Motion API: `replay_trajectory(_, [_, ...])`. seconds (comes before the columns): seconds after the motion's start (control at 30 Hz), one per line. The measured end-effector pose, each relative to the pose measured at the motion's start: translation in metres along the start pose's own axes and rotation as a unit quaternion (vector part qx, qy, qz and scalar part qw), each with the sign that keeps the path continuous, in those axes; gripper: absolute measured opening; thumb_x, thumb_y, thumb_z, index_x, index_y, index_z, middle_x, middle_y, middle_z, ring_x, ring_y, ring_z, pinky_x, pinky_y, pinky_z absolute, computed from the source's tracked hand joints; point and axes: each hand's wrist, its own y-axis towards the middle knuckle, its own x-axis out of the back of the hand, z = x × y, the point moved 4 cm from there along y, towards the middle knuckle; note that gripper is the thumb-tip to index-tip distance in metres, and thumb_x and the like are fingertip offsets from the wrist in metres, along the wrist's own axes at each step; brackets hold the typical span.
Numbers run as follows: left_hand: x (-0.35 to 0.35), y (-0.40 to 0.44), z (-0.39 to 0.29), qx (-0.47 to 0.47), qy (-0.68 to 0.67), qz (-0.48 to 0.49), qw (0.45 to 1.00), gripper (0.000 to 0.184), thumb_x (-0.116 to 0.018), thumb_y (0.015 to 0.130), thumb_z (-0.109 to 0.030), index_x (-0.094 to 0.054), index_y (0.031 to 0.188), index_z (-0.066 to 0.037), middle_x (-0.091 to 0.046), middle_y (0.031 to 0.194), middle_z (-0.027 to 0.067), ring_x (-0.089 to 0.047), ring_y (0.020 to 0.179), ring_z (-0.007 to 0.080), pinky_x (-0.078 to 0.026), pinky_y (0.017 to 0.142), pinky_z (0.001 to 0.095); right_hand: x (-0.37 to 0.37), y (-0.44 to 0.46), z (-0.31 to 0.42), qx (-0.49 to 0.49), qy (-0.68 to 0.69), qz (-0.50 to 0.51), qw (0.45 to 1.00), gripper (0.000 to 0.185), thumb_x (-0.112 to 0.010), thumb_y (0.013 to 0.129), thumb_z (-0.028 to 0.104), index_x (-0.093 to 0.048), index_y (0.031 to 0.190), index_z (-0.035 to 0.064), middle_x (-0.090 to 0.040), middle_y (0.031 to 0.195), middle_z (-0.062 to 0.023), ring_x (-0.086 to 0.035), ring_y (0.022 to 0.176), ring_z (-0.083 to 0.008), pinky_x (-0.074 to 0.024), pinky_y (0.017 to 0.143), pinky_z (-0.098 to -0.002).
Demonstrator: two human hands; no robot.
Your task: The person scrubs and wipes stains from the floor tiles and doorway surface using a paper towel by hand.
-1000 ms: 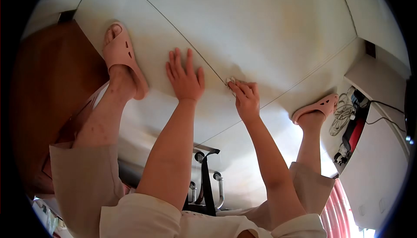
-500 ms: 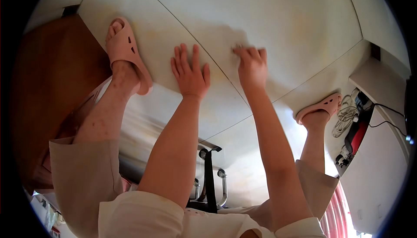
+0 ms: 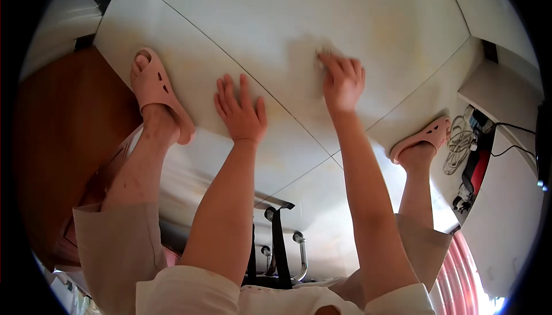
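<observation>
Nearest my lens, soft white sleeves [image 3: 187, 292] and matte beige trousers [image 3: 118, 237] are framing two bare forearms [image 3: 221, 200]. Further out, I am seeing the left hand [image 3: 242, 118] resting palm-down on smooth, glossy floor tiles [image 3: 391, 22], its fingers spread apart. The right hand [image 3: 344, 87] is curling its fingers together, pinching a small pale wad [image 3: 320, 62] against the tile beyond the thin dark joint [image 3: 230, 58]; blur is hiding the wad's texture. Smooth pink slippers [image 3: 154, 83] are planting on either side. At the far right, looped cable [image 3: 458, 149] is lying beside a pale, flat-faced cabinet [image 3: 503, 217].
</observation>
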Motion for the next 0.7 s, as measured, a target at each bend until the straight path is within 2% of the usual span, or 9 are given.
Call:
replay_trajectory(0.07, [0.001,0.001,-0.001,-0.003,-0.005,-0.001,1.0,0.064,-0.053,0.095,-0.031,-0.032,0.152,-0.008,-0.021,0.157,0.0203,-0.017,0.147,0.0392,-0.015,0.117,0.0557,-0.004,0.01,0.0,0.005,-0.002,-0.02,1.0,0.035,-0.064,0.075,-0.003,-0.074,0.1,0.019,-0.067,0.092,0.003,-0.058,0.086,-0.0239,-0.0472,0.077,-0.0394])
replay_trajectory(0.13, [0.004,0.0,-0.002,-0.003,-0.013,-0.005,1.0,0.065,-0.053,0.095,-0.031,-0.032,0.152,-0.008,-0.021,0.158,0.0204,-0.017,0.147,0.0391,-0.014,0.117,0.0558,-0.001,-0.004,0.001,-0.068,-0.007,0.035,0.997,0.037,-0.063,0.075,-0.004,-0.073,0.103,0.0187,-0.068,0.096,0.0012,-0.058,0.087,-0.0236,-0.0473,0.078,-0.0394])
replay_trajectory(0.17, [0.004,0.001,0.001,0.002,-0.008,0.001,1.0,0.065,-0.053,0.095,-0.031,-0.031,0.152,-0.008,-0.02,0.158,0.0205,-0.017,0.147,0.0391,-0.014,0.117,0.0559,0.001,-0.038,0.006,-0.007,-0.005,0.013,1.0,0.042,-0.063,0.073,-0.006,-0.073,0.105,0.0196,-0.067,0.099,-0.0005,-0.058,0.088,-0.0235,-0.0486,0.08,-0.0382])
replay_trajectory(0.2, [0.003,0.001,0.001,0.007,-0.002,0.011,1.0,0.065,-0.053,0.095,-0.03,-0.031,0.152,-0.008,-0.02,0.158,0.0206,-0.017,0.147,0.039,-0.014,0.117,0.0559,0.01,-0.07,0.013,-0.007,0.023,0.074,0.997,0.048,-0.065,0.071,-0.009,-0.074,0.107,0.0207,-0.067,0.103,-0.0004,-0.058,0.089,-0.024,-0.0504,0.079,-0.0364])
replay_trajectory(0.27, [0.006,0.001,-0.001,0.008,-0.012,0.008,1.0,0.065,-0.053,0.095,-0.03,-0.031,0.152,-0.008,-0.02,0.158,0.0205,-0.017,0.147,0.0391,-0.014,0.117,0.0559,0.029,-0.131,0.03,-0.019,0.032,0.073,0.997,0.049,-0.067,0.066,-0.007,-0.075,0.105,0.0218,-0.066,0.102,0.0029,-0.057,0.086,-0.0224,-0.0513,0.073,-0.0362])
replay_trajectory(0.37, [0.004,0.002,0.002,0.005,-0.021,-0.003,1.0,0.065,-0.053,0.095,-0.03,-0.031,0.152,-0.008,-0.021,0.158,0.0203,-0.017,0.147,0.0393,-0.014,0.117,0.0562,0.028,-0.126,0.034,-0.017,0.026,0.084,0.996,0.047,-0.068,0.066,-0.006,-0.075,0.102,0.0223,-0.065,0.097,0.0042,-0.056,0.084,-0.0209,-0.0509,0.071,-0.0351])
replay_trajectory(0.47, [0.002,-0.001,0.003,-0.002,-0.02,-0.008,1.0,0.065,-0.053,0.095,-0.03,-0.031,0.152,-0.009,-0.021,0.158,0.02,-0.017,0.147,0.0396,-0.014,0.117,0.0568,-0.001,-0.05,0.044,-0.055,0.046,0.04,0.997,0.036,-0.067,0.069,-0.004,-0.075,0.095,0.0189,-0.065,0.089,0.0051,-0.054,0.08,-0.0211,-0.0485,0.075,-0.0343])
replay_trajectory(0.57, [0.001,-0.001,0.002,0.003,-0.013,-0.015,1.0,0.065,-0.053,0.094,-0.031,-0.032,0.151,-0.009,-0.022,0.157,0.0199,-0.017,0.147,0.0398,-0.015,0.117,0.0573,-0.019,-0.005,0.059,0.0,0.046,0.034,0.998,0.029,-0.066,0.072,-0.001,-0.075,0.092,0.0186,-0.061,0.082,0.004,-0.053,0.077,-0.0211,-0.0496,0.072,-0.0336])
replay_trajectory(0.7, [0.001,0.0,0.004,0.009,-0.015,-0.014,1.0,0.065,-0.054,0.094,-0.032,-0.034,0.151,-0.01,-0.023,0.157,0.0199,-0.018,0.147,0.0398,-0.015,0.117,0.0571,0.001,-0.041,0.048,0.016,0.02,0.099,0.995,0.03,-0.066,0.07,-0.001,-0.074,0.091,0.0198,-0.059,0.08,0.0044,-0.053,0.077,-0.0214,-0.0506,0.064,-0.0331])
